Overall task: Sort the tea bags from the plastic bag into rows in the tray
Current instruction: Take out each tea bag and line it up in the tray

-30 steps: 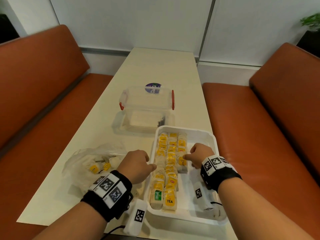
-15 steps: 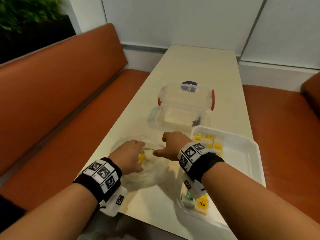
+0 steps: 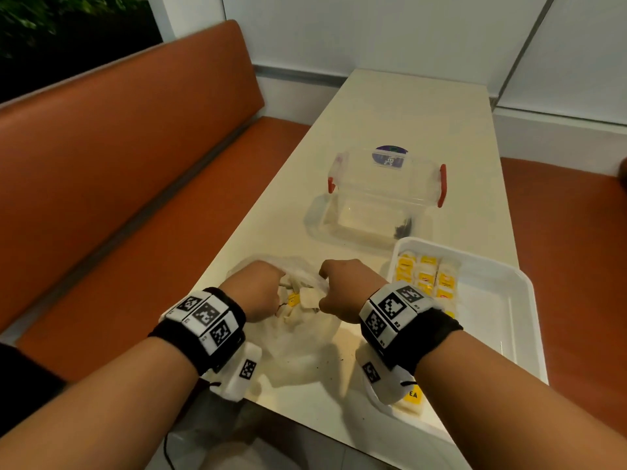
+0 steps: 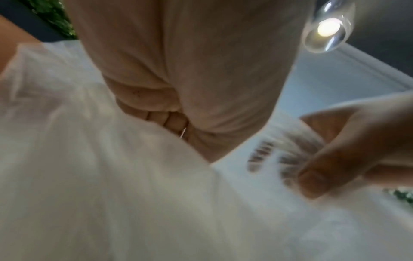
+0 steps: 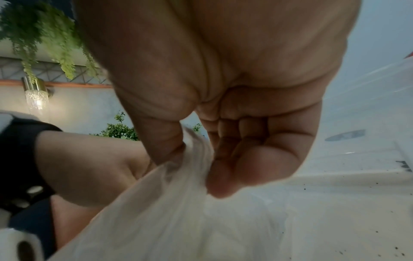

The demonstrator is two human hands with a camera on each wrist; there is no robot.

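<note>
A thin clear plastic bag (image 3: pixel 302 330) lies on the table near its front edge, with a few tea bags (image 3: pixel 294 300) showing in its mouth. My left hand (image 3: pixel 258 290) grips the bag's left rim, fingers curled into the film (image 4: pixel 111 176). My right hand (image 3: pixel 342 286) pinches the right rim between thumb and curled fingers; the pinched film (image 5: pixel 192 155) shows in the right wrist view. To the right, the white tray (image 3: pixel 509 320) holds rows of yellow-tagged tea bags (image 3: pixel 425 276) along its left side, partly hidden by my right wrist.
A clear storage box with red latches (image 3: pixel 386 184) stands behind the bag and tray, a lid lying under it. Orange bench seats (image 3: pixel 101 164) run along both sides of the narrow table (image 3: pixel 424 110). Dark crumbs dot the tabletop by the bag.
Both hands left the tray's tea bag rows and moved left to the plastic bag. They now grip its rim on either side; my head has turned left.
</note>
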